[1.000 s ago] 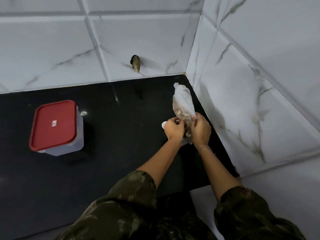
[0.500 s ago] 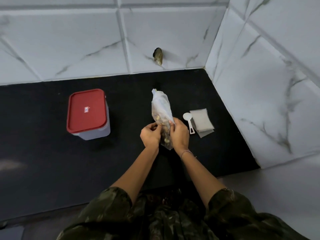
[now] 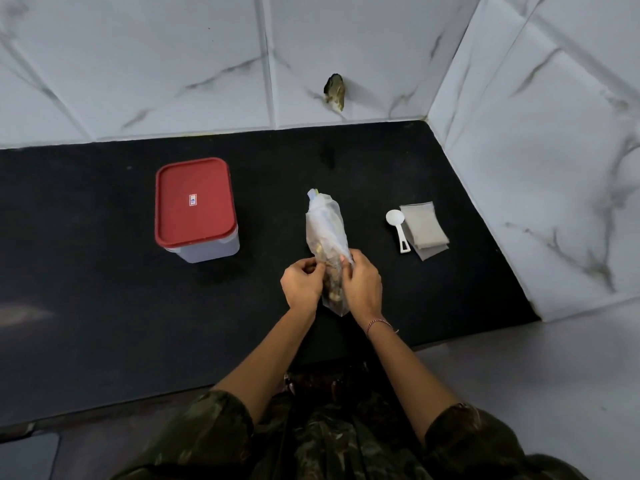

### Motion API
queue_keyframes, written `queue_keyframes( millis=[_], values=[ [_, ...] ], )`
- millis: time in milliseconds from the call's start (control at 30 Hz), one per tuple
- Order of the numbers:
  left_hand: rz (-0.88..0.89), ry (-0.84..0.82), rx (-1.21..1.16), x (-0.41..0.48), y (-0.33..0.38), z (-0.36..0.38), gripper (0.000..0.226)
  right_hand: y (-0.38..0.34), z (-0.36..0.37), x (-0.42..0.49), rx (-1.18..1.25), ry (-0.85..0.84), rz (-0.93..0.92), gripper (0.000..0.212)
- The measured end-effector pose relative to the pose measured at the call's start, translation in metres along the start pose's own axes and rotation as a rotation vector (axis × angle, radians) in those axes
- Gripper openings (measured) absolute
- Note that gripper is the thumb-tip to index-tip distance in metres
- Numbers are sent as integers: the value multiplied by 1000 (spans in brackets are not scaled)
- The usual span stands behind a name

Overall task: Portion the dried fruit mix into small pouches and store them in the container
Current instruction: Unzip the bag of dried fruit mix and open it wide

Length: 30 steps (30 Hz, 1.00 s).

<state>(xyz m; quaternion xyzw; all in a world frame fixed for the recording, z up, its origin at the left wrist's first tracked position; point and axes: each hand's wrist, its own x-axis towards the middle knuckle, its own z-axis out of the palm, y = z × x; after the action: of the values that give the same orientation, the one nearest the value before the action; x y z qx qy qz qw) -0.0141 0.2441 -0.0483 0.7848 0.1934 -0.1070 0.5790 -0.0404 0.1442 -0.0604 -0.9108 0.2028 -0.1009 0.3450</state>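
Observation:
A clear plastic bag of dried fruit mix (image 3: pixel 325 233) stands upright on the black counter (image 3: pixel 104 306), its top twisted. My left hand (image 3: pixel 300 284) pinches its lower left side and my right hand (image 3: pixel 362 284) grips its lower right side. A container with a red lid (image 3: pixel 194 202), lid on, stands to the left of the bag. To the right lie a white plastic scoop (image 3: pixel 398 228) and a small stack of flat pouches (image 3: pixel 423 226), the scoop touching the stack's left edge.
White marble-patterned tiled walls (image 3: pixel 519 168) close the counter at the back and the right. A dark hole (image 3: pixel 335 86) shows in the back wall. The counter's front edge runs just before my body.
The view has swung right, bringing the scoop and pouches into sight. Both hands keep holding the bag in about the same grip.

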Motion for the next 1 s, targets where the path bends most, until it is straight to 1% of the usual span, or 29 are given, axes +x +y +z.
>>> queue_keyframes(
  millis=[333,500,567,667,733,833,900,967,1000],
  values=[
    [32,-56,110,-15,-16,-9,17,2,-7,-30,-64,8,22,19],
    [26,-64,122,-27,-23,-9,15,6,-15,-45,-83,12,21,16],
    [6,-67,123,-32,-26,-10,15,10,-18,-50,-89,-9,6,19],
    [-29,-57,97,-36,-24,-12,16,11,-24,-49,-131,-43,-14,35],
    [-30,-10,62,-38,-18,-15,12,10,-29,-43,-47,-76,34,43],
    [17,55,-15,-42,-1,-18,3,6,-36,-28,231,-177,191,40],
    [62,62,-48,-45,9,-16,7,6,-37,-19,283,-269,261,40],
    [100,28,-13,-47,17,-14,13,8,-37,-13,330,-337,336,40],
    [110,1,7,-48,19,-12,16,8,-37,-12,396,-368,384,38]
  ],
)
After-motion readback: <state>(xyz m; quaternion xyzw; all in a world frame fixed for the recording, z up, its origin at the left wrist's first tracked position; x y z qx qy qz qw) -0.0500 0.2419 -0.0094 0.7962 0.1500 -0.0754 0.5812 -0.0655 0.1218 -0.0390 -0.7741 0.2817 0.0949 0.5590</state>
